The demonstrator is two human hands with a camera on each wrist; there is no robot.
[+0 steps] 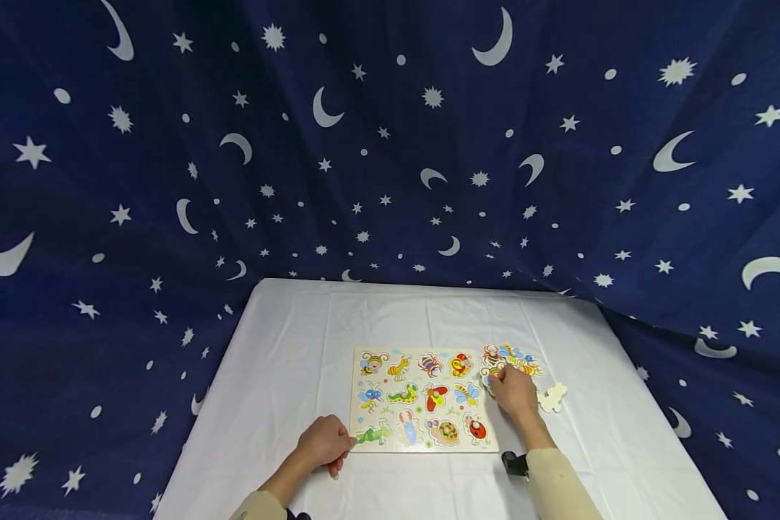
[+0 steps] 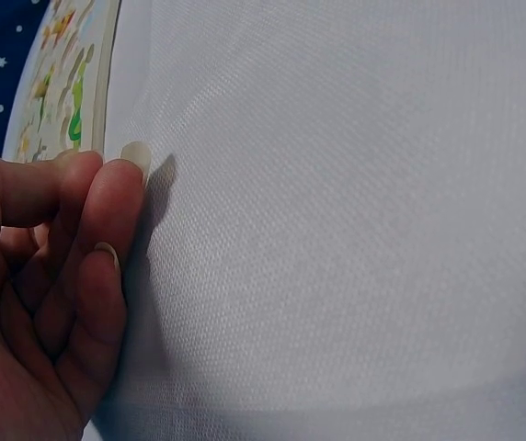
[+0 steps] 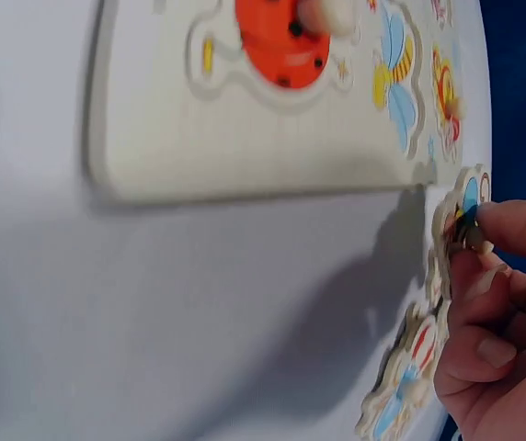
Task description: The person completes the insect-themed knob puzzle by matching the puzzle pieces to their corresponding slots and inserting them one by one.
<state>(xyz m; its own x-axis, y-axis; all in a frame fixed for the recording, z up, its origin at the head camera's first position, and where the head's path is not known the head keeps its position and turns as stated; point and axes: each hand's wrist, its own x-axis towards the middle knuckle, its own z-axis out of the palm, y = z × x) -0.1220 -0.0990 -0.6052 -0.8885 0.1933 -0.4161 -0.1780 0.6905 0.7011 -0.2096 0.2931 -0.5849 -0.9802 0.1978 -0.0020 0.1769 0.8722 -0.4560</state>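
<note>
A wooden insect puzzle board (image 1: 416, 442) lies flat on the white table. At its near left corner, my left hand (image 1: 326, 442) grips the edge between thumb and fingers; in the left wrist view the fingers (image 2: 111, 207) curl right beside the board's side. Past the board's right edge, my right hand (image 1: 516, 393) pinches the small knob of a bee puzzle piece (image 3: 470, 197) with blue wings. That piece overlaps other loose pieces (image 1: 510, 352) in a pile. A red ladybug piece (image 1: 476, 427) with a knob sits in the board's near right corner.
A pale piece lying face down (image 1: 552, 397) is just right of my right hand. Another loose piece (image 3: 405, 390) with blue and red parts lies below the hand in the right wrist view. A dark blue star-patterned curtain (image 1: 390, 144) surrounds the white-covered table (image 1: 299, 325).
</note>
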